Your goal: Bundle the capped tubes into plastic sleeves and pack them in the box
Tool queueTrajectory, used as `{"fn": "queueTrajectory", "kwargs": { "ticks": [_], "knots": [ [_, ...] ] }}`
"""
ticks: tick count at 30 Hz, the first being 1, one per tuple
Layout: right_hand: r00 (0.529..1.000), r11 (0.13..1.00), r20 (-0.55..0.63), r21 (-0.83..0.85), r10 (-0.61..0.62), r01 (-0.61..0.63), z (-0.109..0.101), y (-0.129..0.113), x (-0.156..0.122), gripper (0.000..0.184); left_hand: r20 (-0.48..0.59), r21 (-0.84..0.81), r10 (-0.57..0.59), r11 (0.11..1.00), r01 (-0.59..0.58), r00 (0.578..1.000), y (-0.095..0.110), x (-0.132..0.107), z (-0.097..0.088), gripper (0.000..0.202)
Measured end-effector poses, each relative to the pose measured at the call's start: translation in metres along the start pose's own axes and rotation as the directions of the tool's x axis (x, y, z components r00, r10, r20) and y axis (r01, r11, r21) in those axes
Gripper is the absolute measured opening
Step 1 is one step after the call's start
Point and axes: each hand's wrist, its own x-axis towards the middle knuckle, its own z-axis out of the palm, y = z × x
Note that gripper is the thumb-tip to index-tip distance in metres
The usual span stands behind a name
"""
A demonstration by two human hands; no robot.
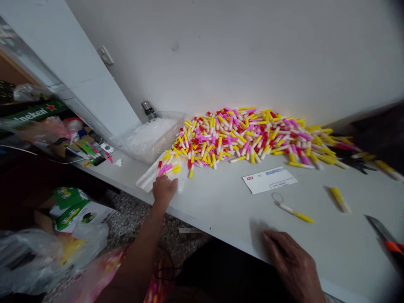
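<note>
My left hand [164, 191] is closed at the near edge of a clear plastic bag [145, 179]. A few small white sticks with pink, yellow and red ends [172, 169] lie just beyond its fingers on the bag. My right hand [292, 263] rests at the table's front edge, palm down, thumb and fingers apart, with nothing visible in it. Beyond it lies one white stick with a yellow end and a thin loop [296, 213]. To the right is another yellow-ended stick [340, 200], somewhat blurred. A large pile of such sticks [233, 136] lies against the wall.
A printed white card [269, 179] lies before the pile. Scissors with orange handles [383, 233] are at the right. A plastic-lined container of white material [148, 136] stands left of the pile. Boxes [72, 210] and plastic bags [47, 256] sit below on the left.
</note>
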Motion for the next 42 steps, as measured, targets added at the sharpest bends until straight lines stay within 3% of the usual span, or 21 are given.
{"fn": "queueTrajectory", "kwargs": {
  "ticks": [5,17,26,33,42],
  "knots": [
    [1.0,1.0,0.004,0.003,0.009,-0.009,0.001,0.002,-0.001,0.023,0.12,0.003,-0.043,0.999,0.043,0.992,-0.001,0.004,-0.009,0.036],
    [0.998,0.999,-0.052,0.027,-0.02,0.021,0.001,-0.004,0.002,0.024,0.026,0.115,0.091,0.989,-0.094,0.995,0.014,-0.009,0.001,0.035],
    [0.999,1.0,-0.033,0.011,0.006,-0.006,0.002,-0.002,0.0,0.024,0.108,0.164,0.22,0.958,-0.235,0.97,0.001,-0.005,-0.02,0.045],
    [1.0,1.0,-0.025,-0.002,0.011,-0.011,0.0,-0.004,0.001,0.026,0.19,0.2,0.227,0.944,-0.264,0.955,0.008,0.009,-0.021,0.033],
    [0.999,1.0,-0.038,0.02,0.003,-0.002,0.001,-0.005,0.001,0.026,0.191,0.187,0.222,0.948,-0.257,0.956,0.003,0.006,-0.025,0.038]
  ]
}}
